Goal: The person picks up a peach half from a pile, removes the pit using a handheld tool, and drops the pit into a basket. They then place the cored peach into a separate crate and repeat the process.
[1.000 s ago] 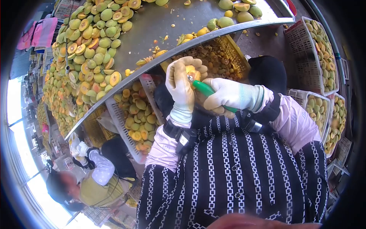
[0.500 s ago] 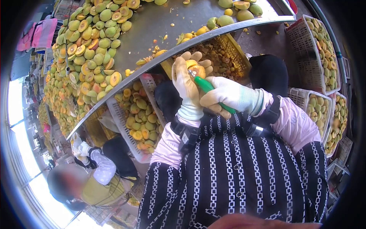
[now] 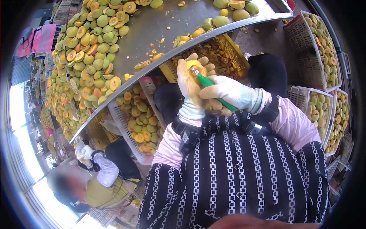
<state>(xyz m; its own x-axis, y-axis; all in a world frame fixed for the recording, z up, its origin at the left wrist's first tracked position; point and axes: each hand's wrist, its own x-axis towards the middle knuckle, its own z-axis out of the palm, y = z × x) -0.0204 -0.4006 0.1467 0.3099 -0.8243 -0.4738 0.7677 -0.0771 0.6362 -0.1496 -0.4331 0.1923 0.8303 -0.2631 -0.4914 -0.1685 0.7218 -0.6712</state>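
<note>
My left hand, in a tan-and-white glove, cups a halved yellow peach with its cut face turned up. My right hand, gloved the same way, is closed round the green handle of a pitting spoon. The spoon's metal tip rests in the middle of the cut face, at the stone. Part of the handle is hidden under my right fingers and shows again below them. Both hands are over my lap, near the table edge.
A metal table bears a big heap of halved peaches. Below its edge is a yellow crate with stones and scraps. White crates of peaches stand left and right. A co-worker sits at lower left.
The spoon's metal tip has shifted slightly on the cut face, and the peach half has turned a little in my left hand. Both hands keep their hold.
</note>
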